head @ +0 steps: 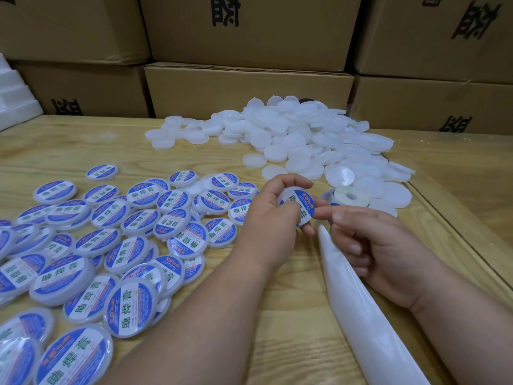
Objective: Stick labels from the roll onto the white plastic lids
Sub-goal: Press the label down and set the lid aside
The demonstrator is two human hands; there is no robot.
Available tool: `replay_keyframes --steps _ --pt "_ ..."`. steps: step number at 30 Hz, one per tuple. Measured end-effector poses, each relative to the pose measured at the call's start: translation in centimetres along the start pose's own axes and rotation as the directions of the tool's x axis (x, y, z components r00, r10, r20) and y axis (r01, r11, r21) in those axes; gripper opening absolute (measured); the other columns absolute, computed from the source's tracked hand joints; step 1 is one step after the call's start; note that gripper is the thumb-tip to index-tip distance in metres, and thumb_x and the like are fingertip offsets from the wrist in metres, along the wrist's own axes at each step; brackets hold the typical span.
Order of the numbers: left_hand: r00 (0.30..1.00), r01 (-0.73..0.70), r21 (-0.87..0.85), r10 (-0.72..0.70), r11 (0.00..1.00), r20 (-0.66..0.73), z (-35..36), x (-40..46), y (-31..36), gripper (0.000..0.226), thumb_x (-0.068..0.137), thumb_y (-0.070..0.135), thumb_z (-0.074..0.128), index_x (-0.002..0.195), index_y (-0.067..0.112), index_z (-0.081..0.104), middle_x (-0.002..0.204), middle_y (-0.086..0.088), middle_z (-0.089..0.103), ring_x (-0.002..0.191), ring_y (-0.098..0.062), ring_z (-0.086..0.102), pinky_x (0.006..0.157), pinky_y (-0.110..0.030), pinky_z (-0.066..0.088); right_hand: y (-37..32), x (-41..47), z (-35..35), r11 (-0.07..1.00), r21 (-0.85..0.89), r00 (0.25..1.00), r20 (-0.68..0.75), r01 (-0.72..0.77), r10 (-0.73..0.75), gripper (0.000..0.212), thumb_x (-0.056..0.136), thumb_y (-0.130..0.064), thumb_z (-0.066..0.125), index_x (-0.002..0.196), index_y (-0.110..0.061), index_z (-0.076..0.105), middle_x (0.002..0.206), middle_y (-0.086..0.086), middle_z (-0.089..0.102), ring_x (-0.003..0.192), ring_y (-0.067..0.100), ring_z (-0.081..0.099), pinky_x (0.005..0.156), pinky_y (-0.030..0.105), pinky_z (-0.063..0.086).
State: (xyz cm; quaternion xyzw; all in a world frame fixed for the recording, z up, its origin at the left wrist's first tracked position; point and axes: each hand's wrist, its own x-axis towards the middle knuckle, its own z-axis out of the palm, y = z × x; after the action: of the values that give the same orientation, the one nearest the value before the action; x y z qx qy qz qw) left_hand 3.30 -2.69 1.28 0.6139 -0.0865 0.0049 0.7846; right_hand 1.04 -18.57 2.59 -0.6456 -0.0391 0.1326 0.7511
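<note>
While left hand (273,218) grips lid (298,205), right hand (369,243) pinches label (331,220).

Both forearms are bare up to the picture's lower edge, no sleeve showing, and the left hand (266,220) and right hand (380,245) have short, unpainted fingernails.

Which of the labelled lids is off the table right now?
The lid gripped in the left hand, just ahead of the right hand. Every other labelled lid lies on the wooden table to the left.
</note>
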Motion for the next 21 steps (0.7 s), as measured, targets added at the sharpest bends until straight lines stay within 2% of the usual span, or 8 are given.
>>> replay_keyframes --steps 3,8,11,13,15,18,21 --pt "1.0 -0.002 0.052 0.004 0.999 -0.03 0.01 0.12 -0.14 0.048 0.065 0.006 0.042 0.087 0.041 0.067 0.092 -0.001 0.078 0.06 -0.016 0.063 0.05 -0.015 0.044 -0.01 0.04 -0.05 1.0 -0.001 1.0 0.0 -0.006 0.006 0.036 0.073 -0.026 0.062 0.101 -0.011 0.079 0.052 0.0 0.035 0.045 0.011 0.019 0.043 0.024 0.012" --pt "0.998 0.014 0.118 -0.006 0.993 -0.064 0.04 0.12 -0.19 0.04 0.074 0.015 0.05 0.104 0.034 0.067 0.094 0.007 0.079 0.061 -0.013 0.066 0.052 -0.014 0.045 0.01 0.0 -0.07 1.0 0.011 1.0 0.007 0.001 -0.001 0.046 0.071 -0.027 0.063 0.112 -0.009 0.075 0.052 0.0 0.035 0.045 0.01 0.02 0.041 0.022 0.014" --pt "0.995 0.005 0.135 0.009 0.991 -0.103 -0.08 -0.05 -0.1 0.016 0.082 0.029 0.065 0.092 0.03 0.078 0.095 0.004 0.079 0.055 -0.009 0.064 0.053 -0.013 0.045 -0.03 0.0 -0.14 0.999 0.047 1.0 0.022 0.02 -0.021 0.043 0.075 -0.024 0.062 0.113 -0.012 0.076 0.053 0.0 0.035 0.043 0.01 0.022 0.039 0.02 0.019" --pt "0.99 0.013 0.148 0.008 0.989 -0.144 -0.22 -0.08 -0.06 0.014 0.084 0.041 0.073 0.086 0.029 0.08 0.081 -0.003 0.077 0.05 -0.007 0.057 0.049 -0.015 0.042 -0.1 0.04 -0.23 0.998 0.056 0.999 0.04 0.033 -0.035 0.038 0.078 -0.023 0.059 0.111 -0.016 0.078 0.054 -0.001 0.034 0.044 0.01 0.023 0.039 0.02 0.019" --pt "0.985 0.031 0.164 -0.002 0.986 -0.171 -0.25 -0.07 0.11 0.028 0.088 0.054 0.067 0.086 0.029 0.079 0.072 -0.002 0.076 0.049 -0.007 0.054 0.048 -0.017 0.041 -0.12 0.13 -0.4 0.998 0.049 0.997 0.067 0.039 -0.043 0.037 0.082 -0.022 0.058 0.113 -0.016 0.077 0.055 -0.001 0.032 0.045 0.01 0.021 0.039 0.021 0.018" --pt "0.985 0.008 0.141 0.016 0.99 -0.17 -0.2 -0.17 0.51 0.051 0.095 0.067 0.043 0.089 0.029 0.077 0.079 0.001 0.079 0.047 -0.01 0.057 0.045 -0.014 0.04 0.07 0.26 -0.57 0.997 0.058 0.997 0.066 0.045 -0.049 0.037 0.081 -0.021 0.061 0.113 -0.01 0.075 0.056 -0.001 0.031 0.044 0.01 0.021 0.038 0.019 0.021" --pt "0.987 0.019 0.127 0.002 0.992 -0.159 -0.26 -0.32 0.55 0.06 0.097 0.072 0.029 0.094 0.035 0.076 0.069 -0.004 0.076 0.038 -0.012 0.047 0.039 -0.017 0.037 0.21 0.29 -0.58 0.995 0.092 0.999 0.019 0.043 -0.045 0.03 0.072 -0.023 0.067 0.098 -0.013 0.078 0.056 0.0 0.034 0.043 0.009 0.023 0.037 0.018 0.023"
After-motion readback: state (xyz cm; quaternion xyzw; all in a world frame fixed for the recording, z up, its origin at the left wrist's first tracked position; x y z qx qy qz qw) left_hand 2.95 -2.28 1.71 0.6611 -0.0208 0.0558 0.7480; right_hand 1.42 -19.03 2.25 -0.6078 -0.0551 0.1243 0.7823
